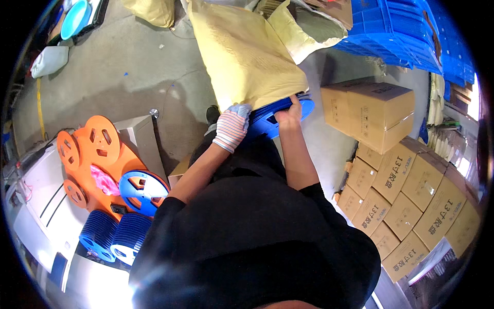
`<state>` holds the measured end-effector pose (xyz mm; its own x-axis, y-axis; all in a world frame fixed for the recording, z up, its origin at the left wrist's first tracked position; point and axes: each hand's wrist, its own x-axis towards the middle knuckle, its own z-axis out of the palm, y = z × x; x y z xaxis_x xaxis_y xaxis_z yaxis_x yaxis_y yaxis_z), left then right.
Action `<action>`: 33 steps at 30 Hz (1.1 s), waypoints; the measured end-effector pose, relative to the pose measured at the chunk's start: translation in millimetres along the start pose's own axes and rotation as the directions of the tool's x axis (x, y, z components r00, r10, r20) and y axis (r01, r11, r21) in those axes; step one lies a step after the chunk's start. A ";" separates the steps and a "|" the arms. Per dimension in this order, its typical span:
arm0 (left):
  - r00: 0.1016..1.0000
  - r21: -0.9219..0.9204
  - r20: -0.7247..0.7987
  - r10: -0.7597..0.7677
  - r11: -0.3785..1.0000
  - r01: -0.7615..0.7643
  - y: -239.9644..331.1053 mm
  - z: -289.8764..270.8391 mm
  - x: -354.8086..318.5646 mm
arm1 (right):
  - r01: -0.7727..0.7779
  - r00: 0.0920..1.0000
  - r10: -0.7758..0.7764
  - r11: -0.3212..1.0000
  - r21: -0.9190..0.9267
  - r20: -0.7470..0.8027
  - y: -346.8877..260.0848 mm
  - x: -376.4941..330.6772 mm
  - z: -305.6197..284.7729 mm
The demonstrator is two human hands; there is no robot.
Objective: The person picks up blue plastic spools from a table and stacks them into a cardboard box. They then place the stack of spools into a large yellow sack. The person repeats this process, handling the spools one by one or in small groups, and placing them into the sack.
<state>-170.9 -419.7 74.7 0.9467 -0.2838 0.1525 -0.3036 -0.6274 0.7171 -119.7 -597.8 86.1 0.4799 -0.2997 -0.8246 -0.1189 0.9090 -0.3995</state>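
Note:
In front of my body is a large yellow woven sack, its mouth facing me. Several blue plastic reel discs, stacked flat, stick out of that mouth; the rest of the stack is hidden inside. My left hand, in a striped knit glove, is closed on the sack's edge at the left side of the stack. My bare right hand grips the blue discs at the right, thumb on top near a cut-out, its other fingers hidden.
Stacked cardboard boxes rise at the right, with another carton beyond them. Blue crates stand far right. To the left, an orange machine panel carries reels above rows of blue discs. A white jug sits far left.

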 end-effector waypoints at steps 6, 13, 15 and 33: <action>0.973 0.022 0.085 -0.214 0.977 0.213 7.8 -5.2 11.1 | 0.008 0.992 0.001 0.997 -0.076 0.123 -0.4 6.8 18.2; 0.810 -0.662 0.007 -0.587 0.604 0.443 -70.3 18.6 49.4 | 0.033 0.950 0.087 0.927 -0.373 0.301 41.1 80.9 44.3; 0.761 -0.847 0.118 -0.638 0.335 0.412 -83.7 23.7 60.2 | 0.009 0.921 0.159 0.904 -0.428 0.355 42.4 77.8 49.0; 0.655 -0.944 0.196 -0.730 0.040 0.327 -21.0 -39.7 89.2 | 0.071 0.909 0.272 0.646 -0.760 0.316 -64.2 0.8 78.0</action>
<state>-75.9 -403.0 100.3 0.8203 0.1305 -0.5569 0.3992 0.5667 0.7208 -43.9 -633.9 142.3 0.6787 0.0664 -0.7314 -0.7034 0.3453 -0.6213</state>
